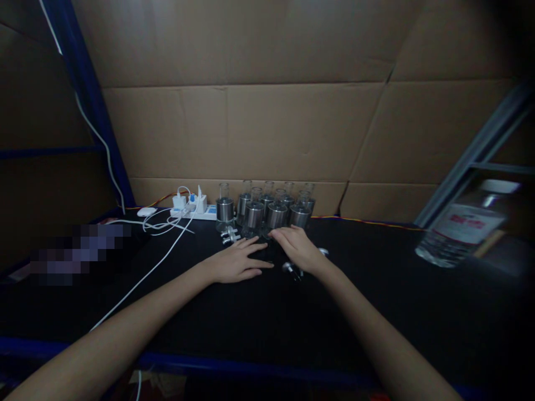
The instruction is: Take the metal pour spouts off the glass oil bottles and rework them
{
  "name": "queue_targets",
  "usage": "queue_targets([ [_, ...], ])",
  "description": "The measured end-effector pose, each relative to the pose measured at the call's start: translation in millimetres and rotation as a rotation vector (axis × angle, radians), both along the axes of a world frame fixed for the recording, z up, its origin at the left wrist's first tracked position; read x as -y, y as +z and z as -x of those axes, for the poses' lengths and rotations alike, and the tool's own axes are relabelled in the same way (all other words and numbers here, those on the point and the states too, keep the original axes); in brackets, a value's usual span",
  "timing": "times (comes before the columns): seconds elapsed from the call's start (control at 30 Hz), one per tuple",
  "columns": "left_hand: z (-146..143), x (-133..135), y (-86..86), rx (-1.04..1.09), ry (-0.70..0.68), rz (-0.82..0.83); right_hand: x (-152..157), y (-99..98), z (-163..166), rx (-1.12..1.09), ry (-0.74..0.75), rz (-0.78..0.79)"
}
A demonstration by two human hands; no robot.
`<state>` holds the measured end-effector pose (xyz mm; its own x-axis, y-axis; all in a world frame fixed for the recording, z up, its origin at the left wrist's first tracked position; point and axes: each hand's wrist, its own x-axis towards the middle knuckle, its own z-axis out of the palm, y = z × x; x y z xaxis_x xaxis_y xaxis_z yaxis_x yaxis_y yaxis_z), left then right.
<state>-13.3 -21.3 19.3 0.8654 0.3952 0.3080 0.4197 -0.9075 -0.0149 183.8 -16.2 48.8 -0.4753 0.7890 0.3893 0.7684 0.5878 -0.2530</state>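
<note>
- Evidently, 8 clear, glass-looking bottles with silvery metal bands [277,213] stand just beyond the left grip [238,262] and right grip [300,249]; likely fragile and slick, best held around the metal.
- Left: fingers spread open.
- Right: fingers bent; whether they hold anything, I cannot tell.
- Beneath the grips, a flat black bench [251,323]; beyond them, a brown cardboard wall [267,128].

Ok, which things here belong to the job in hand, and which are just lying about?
Likely part of the job:
metal-sleeved glass bottles
small shiny fittings near the left hand and right hand

Seemingly just lying about:
power strip
white cables
labelled plastic bottle
</note>
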Motion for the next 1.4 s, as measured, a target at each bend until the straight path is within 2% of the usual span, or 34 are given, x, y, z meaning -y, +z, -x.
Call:
queue_targets([
  [0.6,-3.1,-1.2,1.2,-0.044,0.028,-0.06,-1.2,-0.8,-1.0,0.044,0.01,-0.018],
  [0.97,-1.0,-4.5,-6.6,0.055,0.08,-0.118,-2.8,-2.4,-4.2,0.021,-0.03,-0.053],
  [1.23,-0.6,-6.3,-6.9,0.008,0.096,-0.046,-9.2,1.4,-14.7,0.017,-0.243,-0.161],
  [1.4,0.0,-5.7,-6.3,0.024,0.094,-0.012,-15.9,-4.0,-25.7,0.107,-0.329,-0.062],
])
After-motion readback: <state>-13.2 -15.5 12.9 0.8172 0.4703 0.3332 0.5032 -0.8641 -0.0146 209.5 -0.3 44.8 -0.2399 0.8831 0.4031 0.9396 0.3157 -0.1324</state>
